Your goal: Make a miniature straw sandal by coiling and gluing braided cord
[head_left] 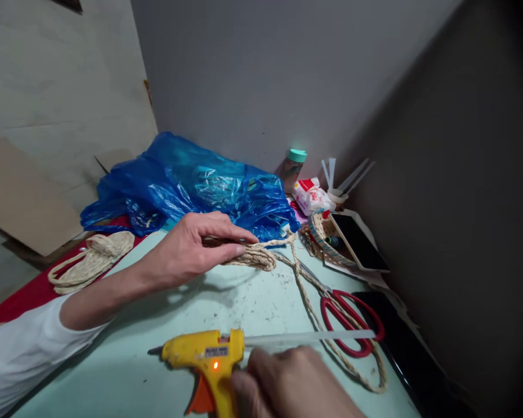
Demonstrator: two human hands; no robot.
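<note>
While the coil of braided cord (256, 258) sits mid-view, the left hand (196, 244) pinches it, apparently to gather its strands; the right hand (298, 380) grips a hot-glue gun (196, 349) at seven o'clock, scissors (325, 313) lying at four.

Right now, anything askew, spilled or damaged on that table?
Slightly messy: dark specks litter the pale green tabletop; the straw-coloured braided rope trails across the red-handled scissors, a possible snag; the black-screened phone or tablet sits tilted by the woven basket. No spill or breakage visible.
</note>
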